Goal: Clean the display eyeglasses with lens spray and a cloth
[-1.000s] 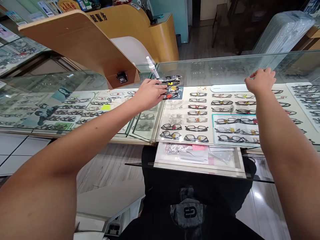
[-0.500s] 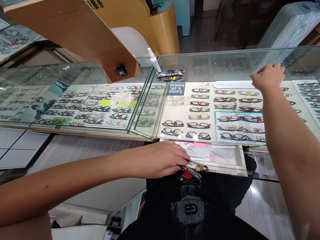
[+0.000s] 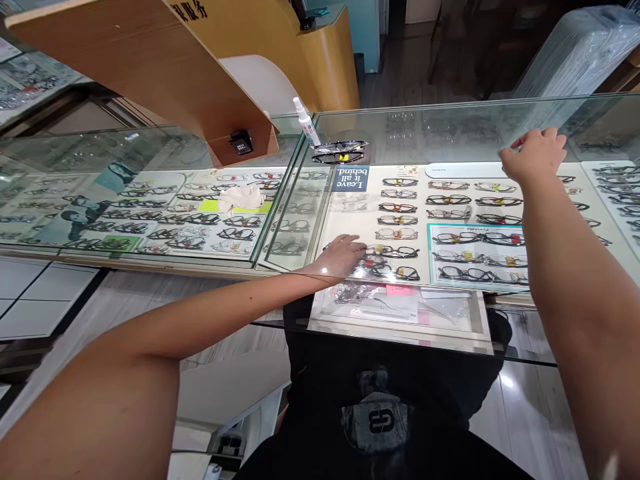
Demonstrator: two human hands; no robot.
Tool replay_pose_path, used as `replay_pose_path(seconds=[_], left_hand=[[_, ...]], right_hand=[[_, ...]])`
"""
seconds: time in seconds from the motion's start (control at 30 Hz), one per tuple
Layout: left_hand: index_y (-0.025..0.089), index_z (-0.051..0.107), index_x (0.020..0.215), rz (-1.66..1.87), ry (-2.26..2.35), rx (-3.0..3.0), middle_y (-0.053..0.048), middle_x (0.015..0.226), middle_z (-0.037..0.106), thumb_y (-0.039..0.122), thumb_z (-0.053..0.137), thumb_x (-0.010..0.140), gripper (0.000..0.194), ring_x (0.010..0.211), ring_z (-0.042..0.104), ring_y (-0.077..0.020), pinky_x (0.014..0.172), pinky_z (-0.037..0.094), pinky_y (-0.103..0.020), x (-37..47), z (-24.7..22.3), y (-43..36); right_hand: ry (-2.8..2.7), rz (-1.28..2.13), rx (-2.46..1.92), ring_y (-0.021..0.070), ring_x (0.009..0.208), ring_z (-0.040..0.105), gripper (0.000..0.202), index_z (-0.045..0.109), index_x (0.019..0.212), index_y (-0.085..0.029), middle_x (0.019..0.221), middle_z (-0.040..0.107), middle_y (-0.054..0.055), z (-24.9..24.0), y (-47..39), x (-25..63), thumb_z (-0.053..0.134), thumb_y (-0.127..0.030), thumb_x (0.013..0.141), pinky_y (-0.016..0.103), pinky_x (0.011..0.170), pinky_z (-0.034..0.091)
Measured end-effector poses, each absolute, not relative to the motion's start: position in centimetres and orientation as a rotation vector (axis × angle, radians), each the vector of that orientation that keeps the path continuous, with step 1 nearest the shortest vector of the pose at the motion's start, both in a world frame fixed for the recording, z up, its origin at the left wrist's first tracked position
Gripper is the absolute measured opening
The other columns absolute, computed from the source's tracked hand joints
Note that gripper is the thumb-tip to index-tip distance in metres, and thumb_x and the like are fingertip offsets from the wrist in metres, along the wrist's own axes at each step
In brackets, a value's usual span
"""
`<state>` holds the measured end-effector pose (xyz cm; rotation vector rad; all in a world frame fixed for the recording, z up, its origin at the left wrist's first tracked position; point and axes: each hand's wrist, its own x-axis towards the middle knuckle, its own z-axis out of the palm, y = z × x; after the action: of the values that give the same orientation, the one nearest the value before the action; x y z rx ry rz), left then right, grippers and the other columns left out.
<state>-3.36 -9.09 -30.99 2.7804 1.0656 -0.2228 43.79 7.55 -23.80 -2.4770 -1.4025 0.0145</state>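
Under the glass pane [image 3: 350,320], my left hand [image 3: 343,257] reaches into the display case. Its fingers are closed at the ends of eyeglasses [image 3: 371,263] with red and yellow tags, low over the front rows. Parts of these frames and of the pairs beneath are hidden by the hand. At the far side of the counter my right hand [image 3: 535,157] has bent fingers and appears to grip the pane's far part; its fingertips are partly hidden. Below its wrist lie rows of eyeglasses [image 3: 501,201] and a teal-edged tray [image 3: 431,257] of more pairs.
A white spray bottle [image 3: 306,122] and two pairs of glasses [image 3: 339,158] stand on the counter. To the left are a wooden board [image 3: 135,60], a crumpled cloth [image 3: 241,198] and another glass case [image 3: 165,150]. An open drawer [image 3: 480,320] sits below the pane's overhanging front edge.
My left hand has moved forward from above the drawer into the case, carrying the tagged eyeglasses over the front rows. My right hand has stayed in nearly the same place.
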Motion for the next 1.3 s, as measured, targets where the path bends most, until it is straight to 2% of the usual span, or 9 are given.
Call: replay_pose_path(seconds=[0.2,0.53,0.83,1.0,1.13,1.3], left_hand=[[0.015,0.078,0.132,-0.183,1.313,2.869,-0.015,0.155,0.069,0.007,0.045,0.107,0.043,0.159,0.048,-0.0408,0.131,0.036,-0.060,-3.2,-33.6,-5.4],[0.013,0.075,0.139,-0.203,1.469,2.890,-0.019,0.160,0.063,0.008,0.048,0.101,0.046,0.163,0.041,-0.0412,0.133,0.033,-0.059,-4.6,-36.4,-2.2],[0.014,0.078,0.131,-0.289,1.619,2.809,-0.018,0.150,0.067,0.007,0.040,0.104,0.047,0.159,0.044,-0.0389,0.133,0.031,-0.058,-5.3,-37.4,-1.1],[0.014,0.076,0.138,-0.332,1.609,2.795,-0.019,0.150,0.067,0.007,0.043,0.101,0.050,0.158,0.044,-0.0390,0.131,0.032,-0.058,-5.5,-37.5,-0.8],[0.009,0.068,0.153,-0.359,1.559,2.788,-0.021,0.167,0.055,0.011,0.040,0.103,0.057,0.162,0.038,-0.0403,0.132,0.030,-0.056,-5.4,-37.6,-0.7],[0.005,0.060,0.161,-0.370,1.504,2.767,-0.019,0.177,0.044,0.029,0.042,0.107,0.062,0.167,0.032,-0.0436,0.134,0.026,-0.057,-5.2,-37.9,-0.9]], right_hand=[[-1.403,0.002,-2.478,0.0393,0.147,0.043,0.034,0.069,0.129,-0.020,0.157,0.050,0.020,-23.9,7.7,43.7,0.066,-0.039,0.101,0.055,0.117,0.038],[-1.404,0.004,-2.468,0.0396,0.149,0.043,0.033,0.069,0.125,-0.019,0.157,0.049,0.021,-23.8,7.8,43.7,0.069,-0.038,0.099,0.056,0.118,0.037],[-1.416,-0.003,-2.451,0.0405,0.147,0.042,0.029,0.068,0.121,-0.020,0.155,0.048,0.020,-24.5,8.1,44.5,0.070,-0.039,0.098,0.058,0.117,0.037],[-1.420,-0.002,-2.423,0.0404,0.144,0.041,0.026,0.066,0.117,-0.021,0.151,0.048,0.020,-24.7,8.2,44.9,0.068,-0.039,0.098,0.060,0.117,0.037],[-1.407,0.018,-2.429,0.0400,0.146,0.041,0.026,0.066,0.119,-0.021,0.154,0.048,0.021,-24.2,7.8,44.3,0.066,-0.037,0.098,0.059,0.119,0.037],[-1.403,0.000,-2.454,0.0410,0.147,0.044,0.028,0.066,0.119,-0.022,0.155,0.051,0.021,-23.9,7.6,44.0,0.068,-0.039,0.097,0.058,0.119,0.039]])
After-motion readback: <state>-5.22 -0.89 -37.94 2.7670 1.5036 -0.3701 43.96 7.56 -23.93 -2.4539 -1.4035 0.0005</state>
